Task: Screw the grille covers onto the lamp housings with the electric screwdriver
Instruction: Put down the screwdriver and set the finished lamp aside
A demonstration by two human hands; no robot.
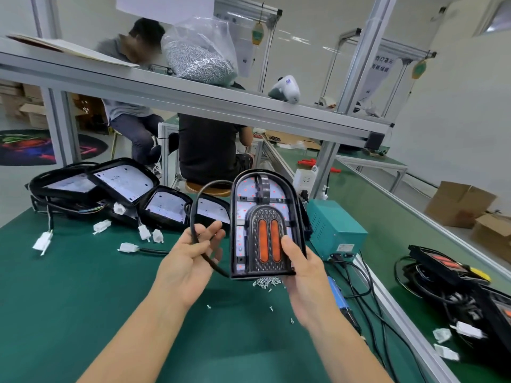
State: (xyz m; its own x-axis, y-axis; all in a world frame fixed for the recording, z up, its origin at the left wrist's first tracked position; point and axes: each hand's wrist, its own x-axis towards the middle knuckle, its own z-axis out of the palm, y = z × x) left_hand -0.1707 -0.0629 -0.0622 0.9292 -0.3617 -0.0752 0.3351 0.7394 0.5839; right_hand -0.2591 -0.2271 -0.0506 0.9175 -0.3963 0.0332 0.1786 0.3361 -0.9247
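Stretching under everything is the green bench mat [83,286]; above it the arched lamp housing [266,225] is being held upright, its grille cover [267,239] seated low — the right hand [300,268] is gripping its lower edge, while the left hand [190,255] is cradling the black cable [197,217] in loosely curled fingers — loose screws [266,282] are lying beneath.

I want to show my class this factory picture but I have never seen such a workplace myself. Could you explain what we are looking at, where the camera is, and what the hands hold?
The single camera sits on a worker's head, looking down at their own hands above a green bench. The right hand grips an arch-shaped lamp housing with its grille cover in place. The left hand holds the lamp's black cable. Loose screws lie below; unfinished housings wait at left.
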